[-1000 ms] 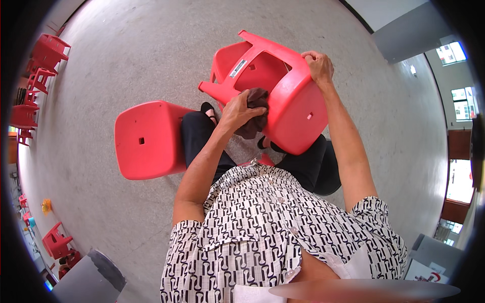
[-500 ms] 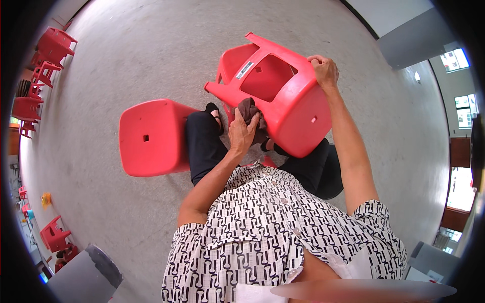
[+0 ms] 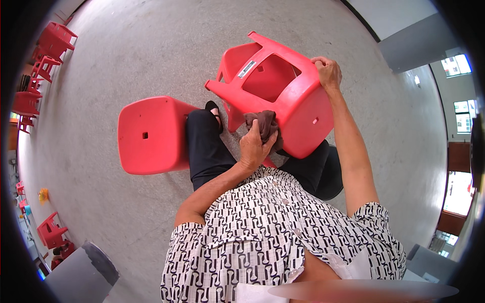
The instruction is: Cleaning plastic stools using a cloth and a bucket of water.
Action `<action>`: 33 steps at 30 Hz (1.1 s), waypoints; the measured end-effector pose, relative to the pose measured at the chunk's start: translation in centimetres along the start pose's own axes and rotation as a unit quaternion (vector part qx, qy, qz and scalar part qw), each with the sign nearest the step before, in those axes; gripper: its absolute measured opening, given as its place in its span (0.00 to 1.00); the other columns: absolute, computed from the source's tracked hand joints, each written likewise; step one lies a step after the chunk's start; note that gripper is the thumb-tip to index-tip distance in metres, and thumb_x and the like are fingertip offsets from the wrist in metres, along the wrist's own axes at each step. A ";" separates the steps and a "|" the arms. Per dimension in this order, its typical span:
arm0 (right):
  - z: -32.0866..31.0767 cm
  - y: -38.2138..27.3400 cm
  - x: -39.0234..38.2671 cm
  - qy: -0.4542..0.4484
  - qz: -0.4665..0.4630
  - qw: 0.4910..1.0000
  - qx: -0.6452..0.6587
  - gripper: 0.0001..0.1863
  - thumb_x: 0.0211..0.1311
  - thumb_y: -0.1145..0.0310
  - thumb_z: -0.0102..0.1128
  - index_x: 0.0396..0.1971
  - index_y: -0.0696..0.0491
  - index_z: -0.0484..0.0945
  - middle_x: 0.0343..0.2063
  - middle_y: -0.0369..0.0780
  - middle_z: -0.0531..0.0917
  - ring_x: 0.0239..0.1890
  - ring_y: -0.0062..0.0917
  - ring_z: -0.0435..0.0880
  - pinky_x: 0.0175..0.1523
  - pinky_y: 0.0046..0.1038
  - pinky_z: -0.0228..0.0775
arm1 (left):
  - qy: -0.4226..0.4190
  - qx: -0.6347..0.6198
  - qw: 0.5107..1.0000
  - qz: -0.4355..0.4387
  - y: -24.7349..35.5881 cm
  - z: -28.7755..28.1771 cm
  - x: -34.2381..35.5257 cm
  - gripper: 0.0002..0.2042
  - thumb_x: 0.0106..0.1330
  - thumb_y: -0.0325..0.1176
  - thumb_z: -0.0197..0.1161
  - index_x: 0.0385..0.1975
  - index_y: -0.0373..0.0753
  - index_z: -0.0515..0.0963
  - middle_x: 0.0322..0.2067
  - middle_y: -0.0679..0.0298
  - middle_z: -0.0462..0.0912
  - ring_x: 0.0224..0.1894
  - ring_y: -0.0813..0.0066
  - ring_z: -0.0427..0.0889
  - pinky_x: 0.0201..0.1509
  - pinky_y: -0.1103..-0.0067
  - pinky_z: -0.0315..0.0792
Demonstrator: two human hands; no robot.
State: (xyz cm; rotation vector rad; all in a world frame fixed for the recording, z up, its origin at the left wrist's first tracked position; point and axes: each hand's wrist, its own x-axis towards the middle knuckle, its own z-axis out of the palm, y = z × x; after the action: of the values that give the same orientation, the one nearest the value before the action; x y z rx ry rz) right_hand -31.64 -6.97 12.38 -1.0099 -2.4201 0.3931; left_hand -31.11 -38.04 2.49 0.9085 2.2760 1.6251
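A red plastic stool (image 3: 298,108) lies tilted on its side over my lap, its hollow underside facing away from me. My right hand (image 3: 327,72) grips the stool's far upper edge by one leg. My left hand (image 3: 255,147) presses a dark brown cloth (image 3: 262,122) against the stool's near side. A second red stool (image 3: 150,134) stands upright on the floor just left of my left leg.
Grey concrete floor (image 3: 151,55) all around. Several more red stools (image 3: 48,48) are stacked along the far left, with a few others (image 3: 53,235) at the lower left. A grey bin-like object (image 3: 81,275) stands at the lower left. Windows are on the right.
The stool in my hands has turned and shifted slightly. My left hand with the cloth has slid down along the stool's near side.
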 end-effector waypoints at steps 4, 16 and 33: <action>-0.1 0.0 0.0 -0.003 0.010 1.000 0.010 0.15 0.55 0.60 0.53 0.33 0.44 0.90 0.24 0.37 0.87 0.30 0.30 0.85 0.40 0.34 0.75 | -0.028 0.014 0.999 0.014 0.4 -0.1 -0.3 0.38 0.58 0.49 0.72 0.56 0.20 0.68 0.32 0.41 0.83 0.32 0.41 0.84 0.35 0.60 0.77; -0.2 -0.2 0.1 -0.007 0.012 1.000 0.004 0.15 0.55 0.60 0.53 0.32 0.43 0.90 0.25 0.36 0.88 0.30 0.29 0.86 0.40 0.34 0.75 | 0.030 -0.022 0.998 0.050 -0.8 1.0 -0.1 0.29 0.57 0.45 0.72 0.49 0.29 0.71 0.31 0.45 0.82 0.31 0.43 0.83 0.33 0.60 0.77; 0.3 0.0 0.3 0.002 0.012 1.000 -0.001 0.15 0.56 0.59 0.53 0.32 0.43 0.90 0.26 0.37 0.88 0.32 0.30 0.86 0.41 0.34 0.76 | 0.016 -0.334 0.938 -0.089 -3.3 2.7 0.3 0.25 0.68 0.21 0.58 0.65 0.33 0.63 0.47 0.62 0.76 0.47 0.77 0.79 0.49 0.82 0.74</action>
State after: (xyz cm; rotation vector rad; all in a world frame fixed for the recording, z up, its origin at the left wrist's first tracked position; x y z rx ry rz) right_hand -31.95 -6.76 12.26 -1.0403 -2.4084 0.3963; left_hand -31.23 -36.40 -1.42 0.4888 1.5605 2.1119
